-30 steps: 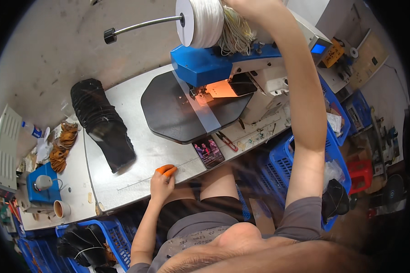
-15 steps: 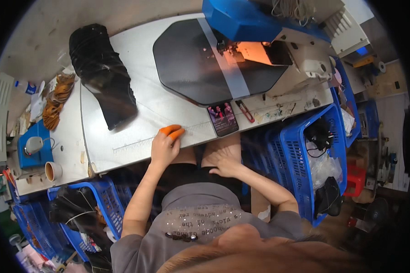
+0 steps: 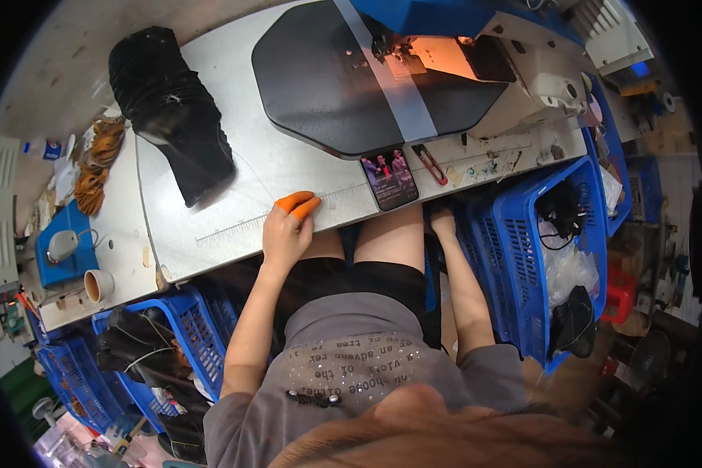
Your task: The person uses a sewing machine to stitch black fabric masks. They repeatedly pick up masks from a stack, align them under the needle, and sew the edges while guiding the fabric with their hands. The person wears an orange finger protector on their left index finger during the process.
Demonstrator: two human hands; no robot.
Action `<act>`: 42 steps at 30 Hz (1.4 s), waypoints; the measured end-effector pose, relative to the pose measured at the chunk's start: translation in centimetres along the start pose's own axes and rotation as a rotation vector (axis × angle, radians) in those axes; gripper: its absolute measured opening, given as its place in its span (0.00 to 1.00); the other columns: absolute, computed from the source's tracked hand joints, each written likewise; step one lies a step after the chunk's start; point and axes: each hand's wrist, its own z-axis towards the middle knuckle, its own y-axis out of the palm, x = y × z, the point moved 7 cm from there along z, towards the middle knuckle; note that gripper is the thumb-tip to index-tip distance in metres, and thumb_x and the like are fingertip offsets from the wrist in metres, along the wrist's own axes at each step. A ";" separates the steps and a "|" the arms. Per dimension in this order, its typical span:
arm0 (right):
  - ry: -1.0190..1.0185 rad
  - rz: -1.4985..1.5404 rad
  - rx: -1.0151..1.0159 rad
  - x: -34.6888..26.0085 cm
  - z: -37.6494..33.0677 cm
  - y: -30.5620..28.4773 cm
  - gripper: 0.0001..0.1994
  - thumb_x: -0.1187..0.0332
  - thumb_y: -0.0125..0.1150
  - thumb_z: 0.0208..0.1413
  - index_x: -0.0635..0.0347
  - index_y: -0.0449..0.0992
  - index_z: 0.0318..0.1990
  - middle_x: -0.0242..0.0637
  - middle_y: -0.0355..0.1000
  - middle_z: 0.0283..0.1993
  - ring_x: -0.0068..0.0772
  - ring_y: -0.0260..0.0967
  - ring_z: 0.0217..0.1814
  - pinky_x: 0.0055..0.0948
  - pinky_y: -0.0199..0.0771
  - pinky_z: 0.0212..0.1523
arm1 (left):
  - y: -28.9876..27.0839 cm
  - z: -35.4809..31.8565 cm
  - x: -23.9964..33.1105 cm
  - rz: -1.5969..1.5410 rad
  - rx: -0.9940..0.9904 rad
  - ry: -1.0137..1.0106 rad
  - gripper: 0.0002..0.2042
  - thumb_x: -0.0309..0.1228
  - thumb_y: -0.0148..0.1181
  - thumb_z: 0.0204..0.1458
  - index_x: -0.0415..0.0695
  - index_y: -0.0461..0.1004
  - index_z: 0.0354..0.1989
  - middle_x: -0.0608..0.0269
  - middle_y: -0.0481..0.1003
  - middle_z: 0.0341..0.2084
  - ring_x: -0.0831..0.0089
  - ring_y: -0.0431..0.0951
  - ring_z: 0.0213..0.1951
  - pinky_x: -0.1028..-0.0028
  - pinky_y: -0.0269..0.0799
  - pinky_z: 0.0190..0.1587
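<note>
Ruler scale (image 3: pixel 238 227) marks the front of the white table (image 3: pixel 181 261) in my head view, where the left hand (image 3: pixel 286 238) rests at its line, orange-covered fingers (image 3: pixel 292 200) bent close together; whether they pinch anything, I cannot tell. I see the right hand (image 3: pixel 442 224) low beside the thigh, near a blue basket (image 3: pixel 509 234), its fingers too obscured to read, while a lit phone (image 3: pixel 390 181) lies at the table's edge, beside red-handled snips (image 3: pixel 431 165).

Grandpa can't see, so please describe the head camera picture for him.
A person sits at a table, left hand at its edge with orange finger covers, right hand beside the right leg. Nearby: a phone, black cloth and a blue sewing machine.
</note>
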 end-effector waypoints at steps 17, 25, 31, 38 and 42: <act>-0.971 -0.261 0.336 -13.7 -14.8 -1.9 0.21 0.58 0.61 0.46 0.56 0.79 0.49 0.51 0.71 0.56 0.49 0.64 0.64 0.47 0.54 0.69 | 0.4 0.1 -0.3 0.028 0.007 -0.038 0.14 0.20 0.61 0.44 0.46 0.82 0.39 0.65 0.79 0.41 0.63 0.77 0.40 0.69 0.74 0.42; -0.699 0.359 0.286 -9.4 -5.0 -0.7 0.22 0.62 0.55 0.56 0.62 0.72 0.56 0.59 0.65 0.61 0.65 0.60 0.63 0.49 0.60 0.65 | 0.3 0.3 -0.1 0.009 0.014 -0.041 0.13 0.19 0.60 0.43 0.45 0.82 0.38 0.63 0.79 0.41 0.62 0.77 0.40 0.69 0.74 0.42; -0.598 0.323 0.445 -9.5 -9.7 -1.0 0.22 0.60 0.56 0.56 0.63 0.73 0.55 0.63 0.65 0.60 0.65 0.66 0.57 0.53 0.65 0.61 | 0.4 0.3 -0.1 0.020 -0.001 -0.044 0.13 0.19 0.60 0.43 0.45 0.82 0.38 0.63 0.79 0.41 0.63 0.77 0.39 0.69 0.74 0.41; -0.744 -0.509 -0.117 -14.0 -18.1 2.7 0.24 0.52 0.62 0.50 0.59 0.79 0.49 0.52 0.66 0.62 0.50 0.58 0.68 0.73 0.47 0.64 | 0.5 0.1 -0.5 0.008 0.005 -0.085 0.13 0.20 0.61 0.44 0.45 0.82 0.38 0.64 0.79 0.41 0.63 0.77 0.39 0.69 0.74 0.41; -1.010 -0.332 0.143 -14.6 -18.6 4.3 0.23 0.52 0.63 0.48 0.58 0.81 0.48 0.47 0.68 0.60 0.48 0.59 0.68 0.64 0.46 0.68 | 0.5 0.3 -0.3 0.030 -0.025 -0.092 0.12 0.19 0.61 0.47 0.45 0.82 0.39 0.61 0.80 0.41 0.64 0.79 0.40 0.71 0.77 0.39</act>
